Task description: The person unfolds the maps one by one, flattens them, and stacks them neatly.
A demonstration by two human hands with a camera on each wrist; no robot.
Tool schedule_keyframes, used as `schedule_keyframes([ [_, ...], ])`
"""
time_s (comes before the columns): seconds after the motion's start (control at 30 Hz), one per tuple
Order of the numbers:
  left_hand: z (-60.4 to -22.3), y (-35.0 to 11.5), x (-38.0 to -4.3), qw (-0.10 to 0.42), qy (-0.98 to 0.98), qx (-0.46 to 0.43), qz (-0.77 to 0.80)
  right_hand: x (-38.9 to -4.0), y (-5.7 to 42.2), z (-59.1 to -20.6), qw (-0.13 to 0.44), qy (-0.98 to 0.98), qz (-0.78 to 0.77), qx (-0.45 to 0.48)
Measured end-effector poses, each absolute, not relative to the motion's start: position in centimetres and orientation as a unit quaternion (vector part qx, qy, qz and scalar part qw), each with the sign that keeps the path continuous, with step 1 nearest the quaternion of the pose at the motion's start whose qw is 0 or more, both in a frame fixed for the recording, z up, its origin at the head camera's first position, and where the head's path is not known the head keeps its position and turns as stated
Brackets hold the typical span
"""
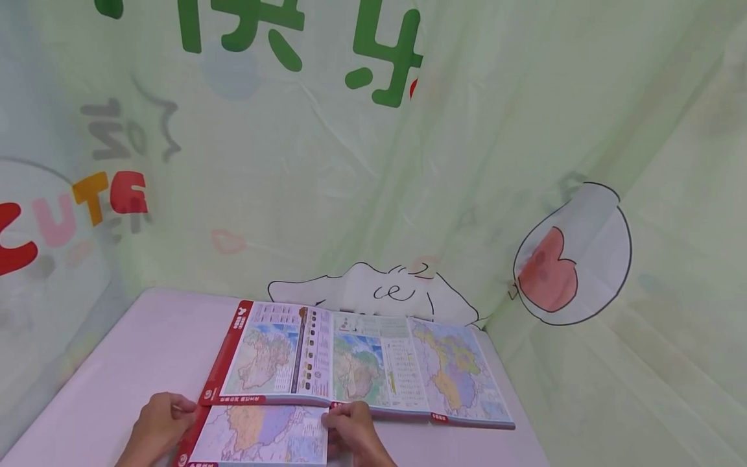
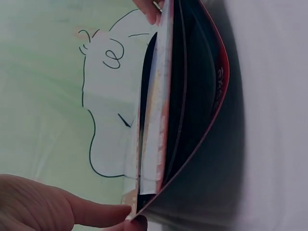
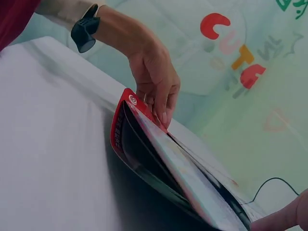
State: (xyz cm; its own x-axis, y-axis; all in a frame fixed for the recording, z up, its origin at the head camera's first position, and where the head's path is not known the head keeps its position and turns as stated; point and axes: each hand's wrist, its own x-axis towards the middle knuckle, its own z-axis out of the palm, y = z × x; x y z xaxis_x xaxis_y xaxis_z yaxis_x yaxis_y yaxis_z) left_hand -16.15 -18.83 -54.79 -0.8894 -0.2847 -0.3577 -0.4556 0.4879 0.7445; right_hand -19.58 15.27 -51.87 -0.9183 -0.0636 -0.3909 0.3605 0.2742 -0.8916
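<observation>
A folded map with a red left edge is raised off the table at the front. My left hand pinches its left edge; in the left wrist view the thumb of that hand presses on the corner. The right edge is pinched by my right hand. Seen from the right wrist, the map bows open, with dark gaps between its layers. Just behind it lie overlapping maps, a red-edged one at left, another in the middle and a third at right.
The pale table extends to the left of the maps. A light green printed curtain stands behind the table and along its sides, with a cartoon figure and coloured letters on it. A dark strap with a device sits on the left wrist.
</observation>
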Motion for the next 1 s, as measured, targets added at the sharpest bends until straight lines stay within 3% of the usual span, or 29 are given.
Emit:
schedule_keyframes([
  [0.37, -54.3, -19.5, -16.6, 0.087, 0.833, -0.217, 0.501, -20.8, 15.1, -48.7, 0.196, 0.776, -0.593, 0.088],
  [0.77, -50.9, -20.2, -16.7, 0.084, 0.813, -0.188, 0.545, -21.7, 15.7, -46.8, 0.203, 0.753, -0.622, 0.075],
  [1.0, -50.4, -20.4, -16.2, 0.110, 0.806, -0.195, 0.548, -21.3, 16.0, -46.3, 0.214, 0.747, -0.624, 0.083],
])
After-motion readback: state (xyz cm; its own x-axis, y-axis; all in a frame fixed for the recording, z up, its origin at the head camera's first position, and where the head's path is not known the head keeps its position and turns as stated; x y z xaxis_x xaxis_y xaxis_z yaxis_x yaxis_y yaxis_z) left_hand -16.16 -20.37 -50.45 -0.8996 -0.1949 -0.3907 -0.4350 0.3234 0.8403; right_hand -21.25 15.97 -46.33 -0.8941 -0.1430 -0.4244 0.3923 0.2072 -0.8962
